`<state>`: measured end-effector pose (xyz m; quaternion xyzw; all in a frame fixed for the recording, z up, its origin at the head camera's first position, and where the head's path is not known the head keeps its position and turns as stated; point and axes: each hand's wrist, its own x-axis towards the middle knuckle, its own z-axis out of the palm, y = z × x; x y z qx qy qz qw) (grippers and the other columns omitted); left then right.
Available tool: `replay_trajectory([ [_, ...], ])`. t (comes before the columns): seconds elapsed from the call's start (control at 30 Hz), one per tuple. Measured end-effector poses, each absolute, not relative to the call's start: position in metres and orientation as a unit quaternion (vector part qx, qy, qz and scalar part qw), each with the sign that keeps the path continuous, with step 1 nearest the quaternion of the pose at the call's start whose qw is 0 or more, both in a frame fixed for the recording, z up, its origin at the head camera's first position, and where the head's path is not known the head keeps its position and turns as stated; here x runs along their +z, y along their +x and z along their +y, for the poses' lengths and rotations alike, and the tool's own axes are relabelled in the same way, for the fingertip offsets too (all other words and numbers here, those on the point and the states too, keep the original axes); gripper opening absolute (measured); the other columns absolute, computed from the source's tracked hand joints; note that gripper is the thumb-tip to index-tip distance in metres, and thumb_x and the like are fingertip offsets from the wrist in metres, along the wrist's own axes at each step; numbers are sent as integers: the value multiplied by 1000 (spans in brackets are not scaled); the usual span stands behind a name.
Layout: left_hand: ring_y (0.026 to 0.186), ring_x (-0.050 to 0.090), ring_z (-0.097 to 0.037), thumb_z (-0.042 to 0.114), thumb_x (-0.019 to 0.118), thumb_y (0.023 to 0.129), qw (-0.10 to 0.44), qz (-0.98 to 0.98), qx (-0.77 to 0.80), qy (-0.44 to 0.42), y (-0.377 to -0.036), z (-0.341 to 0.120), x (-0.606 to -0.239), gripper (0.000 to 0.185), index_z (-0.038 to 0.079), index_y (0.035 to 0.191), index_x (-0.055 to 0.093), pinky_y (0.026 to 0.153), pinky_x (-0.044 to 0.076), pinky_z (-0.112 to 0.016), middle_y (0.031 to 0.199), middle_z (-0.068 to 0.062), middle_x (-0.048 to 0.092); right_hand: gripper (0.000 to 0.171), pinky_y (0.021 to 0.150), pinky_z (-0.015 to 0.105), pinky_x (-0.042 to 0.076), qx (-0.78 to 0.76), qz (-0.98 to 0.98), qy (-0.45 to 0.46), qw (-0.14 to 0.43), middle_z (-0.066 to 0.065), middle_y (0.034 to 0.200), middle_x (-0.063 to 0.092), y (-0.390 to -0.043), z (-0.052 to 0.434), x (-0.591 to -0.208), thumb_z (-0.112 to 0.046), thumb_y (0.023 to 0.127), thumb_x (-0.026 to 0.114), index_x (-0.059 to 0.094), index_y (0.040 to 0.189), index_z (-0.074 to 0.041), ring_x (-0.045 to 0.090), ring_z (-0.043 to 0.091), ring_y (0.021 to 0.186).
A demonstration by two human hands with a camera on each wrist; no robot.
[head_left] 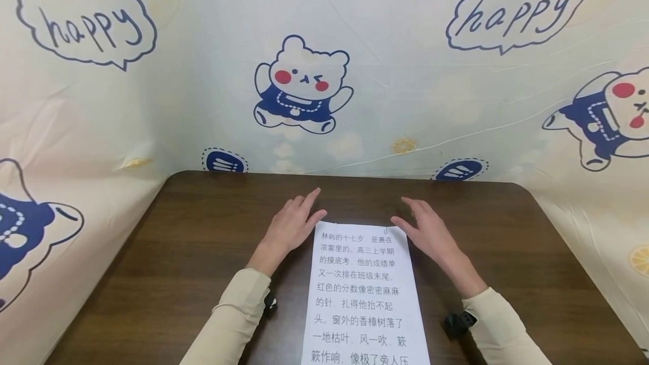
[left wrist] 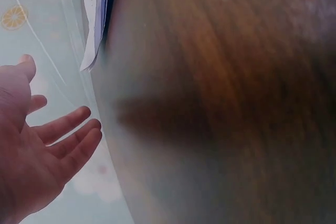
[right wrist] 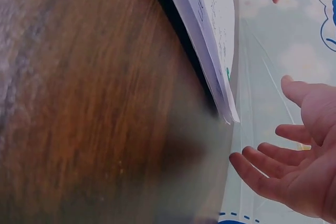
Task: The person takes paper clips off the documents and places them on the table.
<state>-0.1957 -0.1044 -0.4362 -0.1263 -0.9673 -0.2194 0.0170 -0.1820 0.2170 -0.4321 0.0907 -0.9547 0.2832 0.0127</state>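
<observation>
Two hands, no grip on anything: head view, left hand (head_left: 291,223) reaching forward to the upper left corner of the printed paper (head_left: 362,292), back of the hand toward the camera, forefinger extended, thumb apart from it; right hand (head_left: 428,231) at the upper right corner, angled inward, thumb set apart and pointing to the middle. Sleeves (head_left: 235,303), two, pale, with one dark wrist device (head_left: 458,323) at each cuff. Paper, one top page, flat on the bench (head_left: 172,280) between the forearms, nine lines of characters in view, the lowest cut by the frame; one small hook-shaped mark (head_left: 385,230) at its upper edge. Bench, one, dark brown wood grain. Patterned cloth (head_left: 395,89) behind: bear figures (head_left: 302,86), three, two of them cut by the frame; "happy" bubbles (head_left: 87,24), two; blue dashed ovals (head_left: 458,169), two, at the bench's far edge. Left wrist view: left hand, one, thumb and four fingers (left wrist: 62,127) spread and slightly bent, a visible gap between them and the paper, whose layered edge lies above. Right wrist view: right hand, one, thumb and four fingers loosely spread, apart from the paper; several stacked white layers over one dark strip (right wrist: 184,40), one small green mark (right wrist: 228,74); part of the left hand at the top.
</observation>
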Motion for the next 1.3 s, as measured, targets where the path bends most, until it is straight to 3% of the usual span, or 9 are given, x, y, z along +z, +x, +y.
replay_trajectory([
  [0.37, 125, 54, -34, 46, 50, 103, -28, -958, -259, -118, -197, -99, -440, 61, 23, 157, 34, 101, 49, -51, 140, -20, 55, 68, 99, 55, 52, 279, -957, 78, -23, 23, 152, 45, -182, 217, -437, -41, 99, 62, 38, 153, -7, 58, 39, 125],
  [0.7, 113, 59, -32, 38, 50, 105, -66, -947, -295, -108, -197, -91, -440, 55, 18, 154, 39, 100, 49, -48, 136, -20, 56, 60, 92, 48, 54, 266, -960, 78, -48, 24, 142, 53, -185, 210, -436, -33, 98, 64, 46, 147, -2, 61, 32, 109],
  [1.07, 84, 58, -17, 11, 59, 101, -75, -921, -366, -115, -200, -87, -443, 49, 13, 149, 46, 82, 49, -36, 99, -8, 64, 52, 84, 42, 52, 270, -958, 83, -54, 22, 127, 61, -191, 210, -443, -28, 98, 66, 54, 140, 0, 60, 27, 99],
  [1.3, 82, 57, -16, 1, 58, 99, -54, -905, -405, -119, -201, -87, -443, 49, 14, 146, 49, 77, 48, -31, 94, -5, 66, 48, 80, 37, 49, 284, -954, 80, -62, 20, 124, 62, -192, 212, -443, -27, 97, 67, 58, 136, -1, 58, 25, 96],
])
